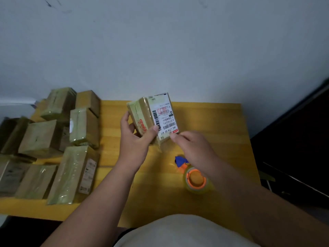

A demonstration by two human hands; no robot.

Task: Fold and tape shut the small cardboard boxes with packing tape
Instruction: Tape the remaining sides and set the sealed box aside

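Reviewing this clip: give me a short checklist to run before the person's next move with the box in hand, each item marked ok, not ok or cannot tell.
1. Labelled box gripped by left hand: ok.
2. Right hand pinching the box's lower corner: ok.
3. Tape already covers the visible faces: ok.
4. All seams sealed, hidden sides included: cannot tell.
5. Tape roll within reach on the yellow table: ok.
6. Room on the pile of taped boxes at left: cannot tell.

Yellow table [204, 122] against pale wall [160, 41]

yellow table [213, 122], taped boxes [80, 125] left, tape dispenser [195, 180] right
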